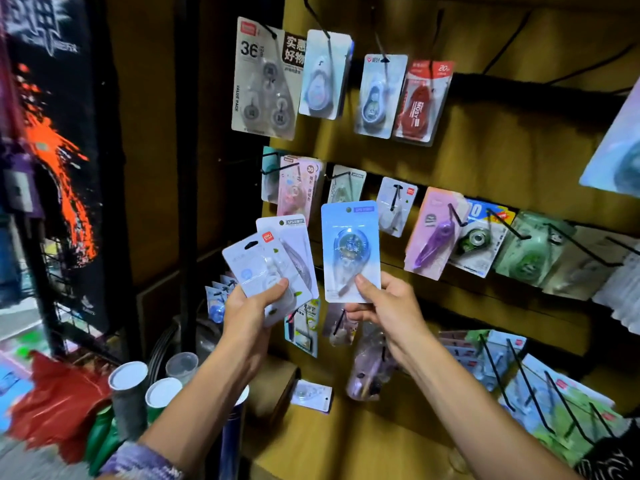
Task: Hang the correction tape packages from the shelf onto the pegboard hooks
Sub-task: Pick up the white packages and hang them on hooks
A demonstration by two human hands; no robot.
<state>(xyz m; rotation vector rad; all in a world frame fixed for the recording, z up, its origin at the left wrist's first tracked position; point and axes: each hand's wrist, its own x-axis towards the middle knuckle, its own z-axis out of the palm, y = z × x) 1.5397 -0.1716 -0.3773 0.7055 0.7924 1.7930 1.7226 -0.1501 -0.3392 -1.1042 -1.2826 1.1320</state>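
My right hand (384, 306) pinches the bottom edge of a blue correction tape package (349, 247) and holds it upright in front of the pegboard (491, 157). My left hand (249, 306) grips a fanned stack of white and pale lilac packages (273, 261) at their lower ends. Black hooks (498, 220) stick out of the board in rows, and many carry hanging packages (424, 98). One more package (311, 394) lies flat on the wooden shelf (346, 441) below.
Long bare hooks (526, 379) jut out at the lower right over stacked packages. White-capped tubes (130, 389) and a red bag (59, 403) stand at the lower left. A dark poster (59, 150) hangs left of the board.
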